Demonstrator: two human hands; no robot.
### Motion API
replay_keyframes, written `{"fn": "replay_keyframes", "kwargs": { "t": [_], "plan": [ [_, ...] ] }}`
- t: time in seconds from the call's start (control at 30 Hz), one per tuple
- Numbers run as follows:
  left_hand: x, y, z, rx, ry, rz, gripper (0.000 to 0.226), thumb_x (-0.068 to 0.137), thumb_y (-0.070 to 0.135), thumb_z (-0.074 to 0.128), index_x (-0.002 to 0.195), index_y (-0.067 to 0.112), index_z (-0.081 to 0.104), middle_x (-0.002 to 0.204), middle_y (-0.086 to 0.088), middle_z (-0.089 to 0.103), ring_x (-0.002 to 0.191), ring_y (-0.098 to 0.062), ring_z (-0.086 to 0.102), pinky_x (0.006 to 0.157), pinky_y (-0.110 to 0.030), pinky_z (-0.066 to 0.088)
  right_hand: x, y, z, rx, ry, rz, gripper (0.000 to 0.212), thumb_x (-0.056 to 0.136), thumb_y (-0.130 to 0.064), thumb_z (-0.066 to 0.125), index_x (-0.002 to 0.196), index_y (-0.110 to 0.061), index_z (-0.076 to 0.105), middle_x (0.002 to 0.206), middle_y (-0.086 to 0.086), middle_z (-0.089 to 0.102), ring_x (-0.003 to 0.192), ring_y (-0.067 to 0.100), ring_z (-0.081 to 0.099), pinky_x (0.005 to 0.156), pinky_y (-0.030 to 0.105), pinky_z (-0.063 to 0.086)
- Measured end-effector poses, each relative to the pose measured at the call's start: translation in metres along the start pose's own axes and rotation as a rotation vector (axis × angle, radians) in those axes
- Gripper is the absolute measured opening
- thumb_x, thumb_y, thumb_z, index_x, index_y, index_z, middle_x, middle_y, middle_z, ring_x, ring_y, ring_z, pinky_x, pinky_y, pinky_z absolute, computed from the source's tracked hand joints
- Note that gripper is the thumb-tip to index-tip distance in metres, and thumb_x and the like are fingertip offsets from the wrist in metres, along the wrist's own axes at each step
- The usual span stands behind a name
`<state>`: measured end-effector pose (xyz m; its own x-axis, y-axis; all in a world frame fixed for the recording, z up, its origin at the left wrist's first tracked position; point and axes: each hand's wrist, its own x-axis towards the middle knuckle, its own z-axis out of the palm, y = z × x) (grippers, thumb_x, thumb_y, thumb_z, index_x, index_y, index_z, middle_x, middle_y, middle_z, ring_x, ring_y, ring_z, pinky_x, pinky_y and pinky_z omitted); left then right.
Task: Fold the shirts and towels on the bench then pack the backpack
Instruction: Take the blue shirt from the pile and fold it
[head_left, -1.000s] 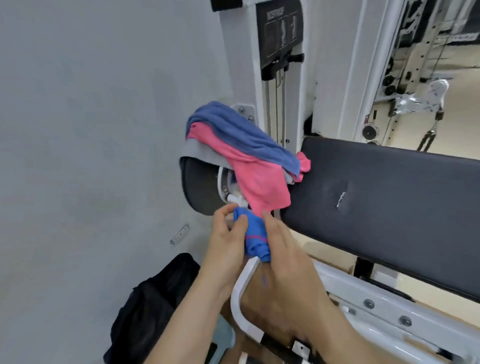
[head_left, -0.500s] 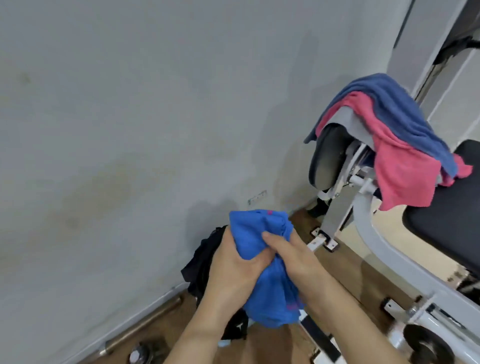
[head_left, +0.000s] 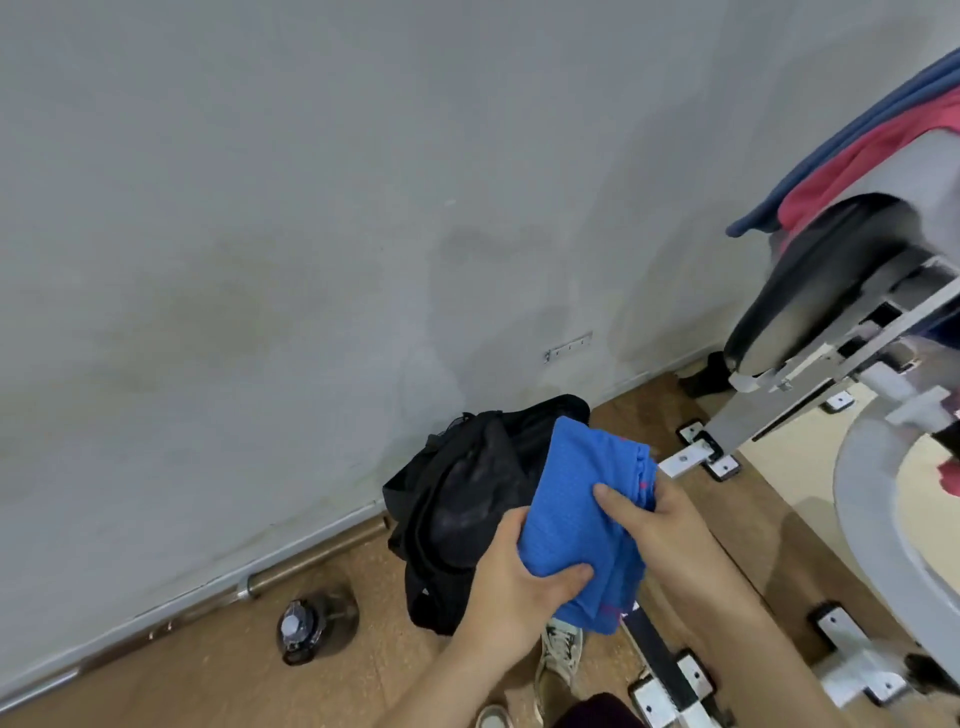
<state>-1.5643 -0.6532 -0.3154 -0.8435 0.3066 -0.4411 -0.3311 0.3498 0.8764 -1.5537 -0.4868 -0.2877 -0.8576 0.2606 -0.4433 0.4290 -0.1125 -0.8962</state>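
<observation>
Left hand (head_left: 514, 582): grips folded bright-blue mesh cloth (head_left: 576, 509) at 7 o'clock.
Right hand (head_left: 660, 525): pinches its 3 o'clock edge.
Black fabric backpack (head_left: 467, 499): 9 o'clock of cloth.

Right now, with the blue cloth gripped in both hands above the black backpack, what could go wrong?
1. The blue cloth is a loose bundle gripped by the left hand and right hand; its lower edge hangs, so the fold may come apart.
2. The backpack slumps against the wall, its opening not plainly visible; the cloth might bunch going in.
3. A bottle sits on the floor beside it and could be kicked.
</observation>
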Motion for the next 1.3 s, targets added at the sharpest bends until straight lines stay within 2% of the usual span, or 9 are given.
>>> {"fn": "replay_keyframes", "kwargs": {
  "t": [0.07,0.27,0.47,0.57,0.73,0.9,1.07,1.2,1.3],
  "plan": [
    [0.032,0.000,0.015,0.053,-0.041,-0.045,0.055,0.067,0.041,0.083,0.110,0.040,0.049,0.106,0.017,0.063,0.093,0.003,0.062,0.077,-0.024,0.055,0.028,0.012,-0.019,-0.195,-0.079,-0.005,0.040,0.088,-0.012,0.068,0.119,-0.028,0.048,0.108,-0.011,0.063,0.096,0.005,0.064,0.075,0.021,0.052],
    [0.131,-0.028,0.025,0.447,-0.139,-0.099,0.035,0.091,0.053,0.054,0.120,0.035,0.056,0.086,0.009,0.060,0.082,-0.005,0.059,0.083,-0.031,0.050,0.109,0.049,-0.064,-0.649,0.115,-0.014,0.026,0.093,-0.020,0.058,0.100,-0.033,0.037,0.078,-0.018,0.049,0.064,-0.002,0.048,0.055,0.019,0.032],
    [0.243,-0.097,0.019,1.141,-0.148,-0.227,0.051,0.099,0.058,0.022,0.148,0.044,0.016,0.120,-0.015,0.055,0.104,-0.034,0.056,0.074,-0.038,0.040,0.176,0.094,-0.061,-0.737,0.057,-0.110,0.040,0.092,-0.015,0.058,0.106,-0.050,0.045,0.080,-0.029,0.056,0.075,-0.019,0.054,0.058,0.008,0.037],
    [0.276,-0.123,0.024,1.308,-0.191,-0.219,0.048,0.099,0.052,0.028,0.141,0.030,0.032,0.099,-0.009,0.063,0.092,-0.029,0.058,0.065,-0.033,0.040,0.206,0.128,-0.044,-0.735,-0.029,-0.083,0.040,0.095,-0.016,0.056,0.134,-0.025,0.050,0.106,0.001,0.064,0.092,0.016,0.063,0.076,0.029,0.048],
    [0.274,-0.146,0.005,1.042,-0.017,-0.136,0.014,0.080,0.029,0.054,0.079,0.024,0.041,0.060,0.005,0.050,0.058,-0.016,0.051,0.052,-0.029,0.037,0.246,0.172,-0.036,-0.633,-0.115,-0.042,0.042,0.094,-0.009,0.056,0.129,-0.032,0.051,0.102,-0.016,0.059,0.094,-0.013,0.054,0.077,0.003,0.040],
    [0.229,-0.143,-0.051,0.770,0.155,-0.163,0.017,0.072,0.022,0.058,0.086,0.028,0.048,0.050,0.007,0.047,0.043,-0.009,0.044,0.044,-0.018,0.033,0.266,0.180,-0.034,-0.555,-0.060,0.035,0.036,0.092,-0.006,0.058,0.115,-0.033,0.059,0.095,-0.018,0.065,0.094,0.007,0.062,0.077,0.020,0.044],
    [0.217,-0.137,-0.065,0.716,0.163,-0.140,0.019,0.072,0.017,0.061,0.084,0.025,0.049,0.049,0.007,0.044,0.042,-0.008,0.041,0.046,-0.019,0.036,0.280,0.173,0.024,-0.212,-0.184,0.018,0.038,0.090,0.003,0.059,0.107,-0.032,0.061,0.091,-0.026,0.067,0.084,-0.017,0.061,0.069,0.001,0.043],
    [0.217,-0.134,-0.060,0.768,0.140,-0.111,0.020,0.070,0.023,0.062,0.083,0.025,0.047,0.057,0.005,0.050,0.048,-0.010,0.045,0.048,-0.019,0.035,0.303,0.196,0.106,-0.216,-0.311,0.108,0.026,0.090,-0.001,0.060,0.112,-0.015,0.062,0.102,-0.001,0.070,0.094,0.008,0.065,0.087,0.024,0.051],
    [0.216,-0.132,-0.062,0.753,0.137,-0.091,0.018,0.071,0.022,0.061,0.083,0.023,0.047,0.057,0.002,0.050,0.047,-0.010,0.043,0.047,-0.023,0.035,0.314,0.217,0.143,-0.799,-0.265,0.118,0.051,0.087,-0.037,0.066,0.133,-0.025,0.045,0.122,0.004,0.059,0.115,0.028,0.051,0.097,0.042,0.042]
  ]
}}
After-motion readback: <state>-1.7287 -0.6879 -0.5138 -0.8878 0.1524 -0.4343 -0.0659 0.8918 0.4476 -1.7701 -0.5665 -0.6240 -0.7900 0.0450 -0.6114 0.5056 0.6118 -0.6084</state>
